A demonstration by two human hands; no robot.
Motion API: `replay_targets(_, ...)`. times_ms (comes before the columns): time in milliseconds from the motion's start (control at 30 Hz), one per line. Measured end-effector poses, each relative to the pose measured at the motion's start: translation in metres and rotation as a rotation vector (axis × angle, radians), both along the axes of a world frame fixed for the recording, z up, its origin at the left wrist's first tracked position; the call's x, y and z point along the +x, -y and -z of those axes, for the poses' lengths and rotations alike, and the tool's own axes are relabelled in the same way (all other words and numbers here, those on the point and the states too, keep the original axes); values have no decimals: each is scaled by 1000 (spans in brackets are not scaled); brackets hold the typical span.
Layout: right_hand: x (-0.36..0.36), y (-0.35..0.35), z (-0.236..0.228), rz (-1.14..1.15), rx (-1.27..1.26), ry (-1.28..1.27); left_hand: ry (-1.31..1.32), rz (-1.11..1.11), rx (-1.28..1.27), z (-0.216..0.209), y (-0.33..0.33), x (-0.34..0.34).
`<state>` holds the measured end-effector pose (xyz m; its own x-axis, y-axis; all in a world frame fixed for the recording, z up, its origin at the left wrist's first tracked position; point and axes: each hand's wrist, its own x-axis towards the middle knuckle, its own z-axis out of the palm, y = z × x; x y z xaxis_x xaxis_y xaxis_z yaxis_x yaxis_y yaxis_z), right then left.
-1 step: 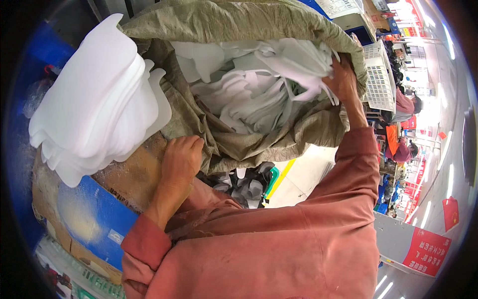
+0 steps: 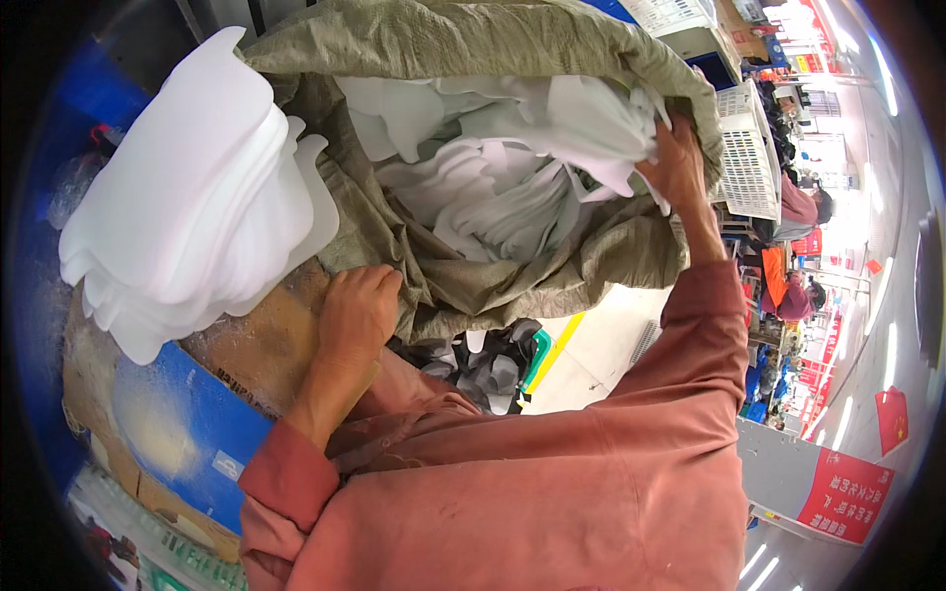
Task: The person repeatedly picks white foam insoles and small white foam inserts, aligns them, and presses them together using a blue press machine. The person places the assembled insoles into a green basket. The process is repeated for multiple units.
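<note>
Right hand (image 2: 680,165) gripping white sheets (image 2: 599,126) inside olive sack (image 2: 473,44); left hand (image 2: 363,303) curled beside sack, hold unclear

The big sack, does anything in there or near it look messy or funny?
A little: inside the sack, white sheets lie jumbled, slanting different ways instead of lining up. Nearby, a pale dusty smear marks the blue panel.

Two hands (image 2: 363,305) (image 2: 680,163), one olive sack (image 2: 473,44), one white stack (image 2: 187,197)
</note>
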<state>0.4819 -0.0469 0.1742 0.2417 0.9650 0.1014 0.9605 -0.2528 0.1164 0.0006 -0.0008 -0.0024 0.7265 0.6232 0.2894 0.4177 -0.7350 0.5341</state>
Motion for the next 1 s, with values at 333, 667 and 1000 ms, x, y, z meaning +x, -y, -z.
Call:
replay_targets(333, -98, 80, -23, -337, 276, -81, -106, 84, -153, -9, 3, -8)
replay_targets(667, -115, 128, -24, -324, 455, -470, 438, 34, -319, -72, 46, 36)
replay_targets(1000, -166, 187, -39, -92, 786, -818, 628, 38, -309, -193, 70, 27)
